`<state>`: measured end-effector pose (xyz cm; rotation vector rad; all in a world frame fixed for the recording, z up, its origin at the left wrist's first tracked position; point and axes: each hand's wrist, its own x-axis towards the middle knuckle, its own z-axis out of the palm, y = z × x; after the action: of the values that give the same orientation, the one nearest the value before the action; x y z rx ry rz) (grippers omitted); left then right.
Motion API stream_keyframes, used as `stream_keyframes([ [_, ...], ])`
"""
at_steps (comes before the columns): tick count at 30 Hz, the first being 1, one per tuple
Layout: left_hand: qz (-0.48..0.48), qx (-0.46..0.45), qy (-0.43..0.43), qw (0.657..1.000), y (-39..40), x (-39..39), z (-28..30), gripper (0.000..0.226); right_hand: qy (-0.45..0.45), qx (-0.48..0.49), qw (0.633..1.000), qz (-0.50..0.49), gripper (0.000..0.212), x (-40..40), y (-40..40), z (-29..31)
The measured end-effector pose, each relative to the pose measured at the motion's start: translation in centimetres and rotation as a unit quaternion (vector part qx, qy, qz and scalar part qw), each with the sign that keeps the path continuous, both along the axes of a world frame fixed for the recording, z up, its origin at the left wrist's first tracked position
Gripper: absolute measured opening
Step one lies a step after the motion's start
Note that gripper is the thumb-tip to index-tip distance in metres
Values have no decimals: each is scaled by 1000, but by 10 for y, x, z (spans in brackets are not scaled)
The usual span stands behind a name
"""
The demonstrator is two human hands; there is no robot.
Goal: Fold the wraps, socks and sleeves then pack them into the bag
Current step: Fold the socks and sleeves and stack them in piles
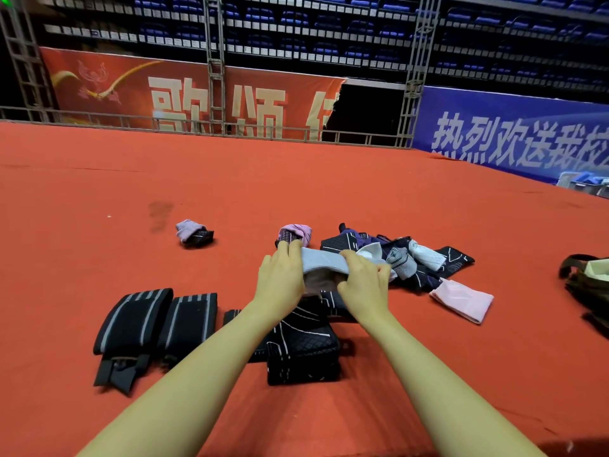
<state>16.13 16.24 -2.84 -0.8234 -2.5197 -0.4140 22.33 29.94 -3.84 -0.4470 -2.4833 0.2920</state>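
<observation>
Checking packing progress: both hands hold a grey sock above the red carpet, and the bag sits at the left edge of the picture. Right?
Not quite: the bag sits at the right edge, as the head view shows. The rest holds: left hand and right hand hold the grey sock above the red carpet.

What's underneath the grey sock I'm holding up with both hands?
Below the grey sock, held by the left hand and right hand, lies a folded black patterned sleeve on the red carpet. The hands and sock hide its far end.

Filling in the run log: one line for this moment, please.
step: folding | left hand and right hand: grip grey sock | bag: far right, nothing packed visibly
</observation>
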Motion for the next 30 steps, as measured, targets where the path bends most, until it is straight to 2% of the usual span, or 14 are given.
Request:
stream_keyframes([
  [3,-17,26,-36,999,-7,-7,-19,46,-8,-165,980,113,40,0,8,-18],
  [5,-19,30,-72,997,-11,-9,-30,43,-55,-232,960,146,36,2,9,-26],
  [8,-4,9,-89,996,-13,-9,-42,38,-83,-378,903,187,55,5,10,-30],
  [9,-1,-2,-84,996,-14,-10,-44,37,-78,-420,880,209,53,5,10,-30],
  [10,-3,-11,-78,997,-15,-11,-44,37,-75,-434,870,221,46,6,8,-27],
  [12,-46,-6,-87,995,-18,-12,-44,35,-63,-400,893,198,35,5,10,-28],
  [14,-123,22,-143,982,-24,-10,-40,35,-33,-343,924,164,27,2,15,-30],
  [16,-183,51,-208,960,-29,-6,-36,31,17,-331,933,143,18,2,19,-29],
  [20,-206,117,-260,936,-25,-5,-35,49,91,-312,931,165,33,5,18,-23],
  [23,-214,133,-248,936,-18,-2,-28,31,128,-297,936,141,35,6,18,-22],
  [25,-206,153,-214,943,-16,-2,-23,27,135,-332,922,145,32,8,18,-20],
  [28,-168,191,-177,951,-12,-3,-18,34,139,-430,869,202,33,14,18,-12],
  [30,-128,182,-139,965,-9,-4,-15,27,121,-473,838,243,29,18,17,-5],
])
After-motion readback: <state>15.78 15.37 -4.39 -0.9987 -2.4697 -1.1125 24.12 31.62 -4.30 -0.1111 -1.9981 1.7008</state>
